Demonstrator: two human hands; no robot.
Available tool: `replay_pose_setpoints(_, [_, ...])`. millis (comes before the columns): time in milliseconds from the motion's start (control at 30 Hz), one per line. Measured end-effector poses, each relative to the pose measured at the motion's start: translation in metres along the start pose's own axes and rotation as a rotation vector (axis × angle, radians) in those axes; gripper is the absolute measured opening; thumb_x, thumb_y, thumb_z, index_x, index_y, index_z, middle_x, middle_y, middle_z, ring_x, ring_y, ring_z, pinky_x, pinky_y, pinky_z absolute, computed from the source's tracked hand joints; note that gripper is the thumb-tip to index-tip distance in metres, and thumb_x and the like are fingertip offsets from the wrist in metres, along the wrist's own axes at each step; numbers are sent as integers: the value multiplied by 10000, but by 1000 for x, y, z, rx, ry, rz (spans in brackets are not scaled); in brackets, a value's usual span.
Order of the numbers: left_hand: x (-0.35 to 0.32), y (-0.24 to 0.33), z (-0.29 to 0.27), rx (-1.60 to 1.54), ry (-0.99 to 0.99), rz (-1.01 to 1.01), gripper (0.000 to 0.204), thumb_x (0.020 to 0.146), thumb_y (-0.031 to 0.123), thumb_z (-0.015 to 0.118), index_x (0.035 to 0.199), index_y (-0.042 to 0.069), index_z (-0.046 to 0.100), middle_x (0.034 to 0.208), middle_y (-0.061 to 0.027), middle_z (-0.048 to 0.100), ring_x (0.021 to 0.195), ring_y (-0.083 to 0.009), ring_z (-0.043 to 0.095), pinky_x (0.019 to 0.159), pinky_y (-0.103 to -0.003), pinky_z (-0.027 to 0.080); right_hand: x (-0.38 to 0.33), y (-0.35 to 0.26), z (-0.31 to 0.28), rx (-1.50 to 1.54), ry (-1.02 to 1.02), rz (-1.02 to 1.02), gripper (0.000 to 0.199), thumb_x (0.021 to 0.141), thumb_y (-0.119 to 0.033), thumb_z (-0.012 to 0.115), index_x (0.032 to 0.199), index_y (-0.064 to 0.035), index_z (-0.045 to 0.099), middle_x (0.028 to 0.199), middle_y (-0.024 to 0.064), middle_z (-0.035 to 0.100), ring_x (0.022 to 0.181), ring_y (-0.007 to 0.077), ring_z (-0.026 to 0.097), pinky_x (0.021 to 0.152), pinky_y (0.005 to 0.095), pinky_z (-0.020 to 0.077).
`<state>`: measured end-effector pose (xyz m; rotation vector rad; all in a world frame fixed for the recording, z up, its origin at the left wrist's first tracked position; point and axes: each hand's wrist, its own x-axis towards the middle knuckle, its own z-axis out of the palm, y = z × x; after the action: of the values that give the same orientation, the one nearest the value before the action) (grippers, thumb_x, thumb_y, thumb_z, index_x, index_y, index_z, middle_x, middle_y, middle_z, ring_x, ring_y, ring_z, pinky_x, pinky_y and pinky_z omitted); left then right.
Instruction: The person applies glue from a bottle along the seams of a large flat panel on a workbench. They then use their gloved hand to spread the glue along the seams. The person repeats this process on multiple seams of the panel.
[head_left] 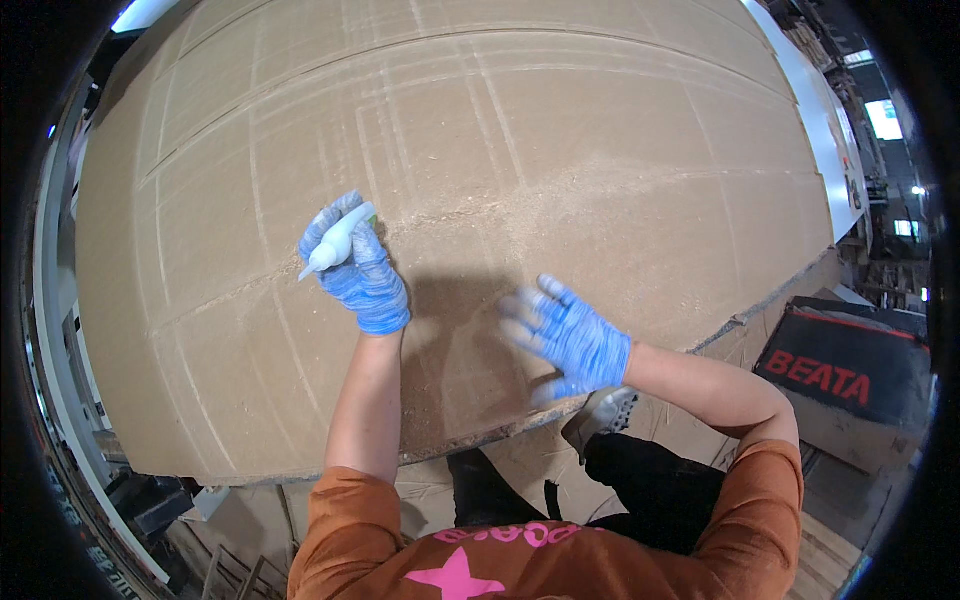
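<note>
So we're holding a pale squeeze bottle [342,243] in our left hand [364,280], the gloved fingers curling around it above the cardboard sheet [620,120], with its tapered nozzle [312,266] pointing toward the lower left; our right hand [585,345] is holding nothing, its fingers spreading loosely (they're blurring at the tips, so we're not able to tell if they're brushing the surface or just hovering); as for progress, we're only managing a rough read; the bottle is sitting in hand, so that part is looking done, but we're not spotting any wet line or drop from it on the sheet; pale crumbs and dust [480,212] are lying in a band across the middle, and more are dotting the near side, so we're judging that most of the work is remaining and nothing is looking finished yet.
</note>
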<state>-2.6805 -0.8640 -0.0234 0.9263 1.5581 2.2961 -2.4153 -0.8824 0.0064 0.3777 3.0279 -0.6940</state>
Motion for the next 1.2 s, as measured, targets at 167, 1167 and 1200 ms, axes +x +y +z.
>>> replay_pose_setpoints(167, [-2,-1,2,27,-8,0,130,873,117,610,950,16,639,1071,-80,546,1004,-188,555,900,-336,442,-8,36,-9,-220,179,348,922,808,-699,460,1416,-21,314,1483,250,230,1392,408,174,1144,505,80])
replay_pose_setpoints(1167, [1,2,-3,-39,-55,-7,280,868,90,605,1100,11,469,1076,-139,589,1005,-216,590,916,-362,472,-163,141,-72,-124,367,1716,756,848,-605,477,1291,7,467,1352,254,437,1294,386,358,1083,458,268])
replay_pose_setpoints(1200, [-2,2,3,-63,-53,-23,291,869,97,608,1106,12,463,1078,-141,590,1005,-216,590,917,-362,471,-186,146,-54,-326,428,1664,757,851,-611,470,1291,5,471,1353,256,437,1297,385,356,1081,458,270])
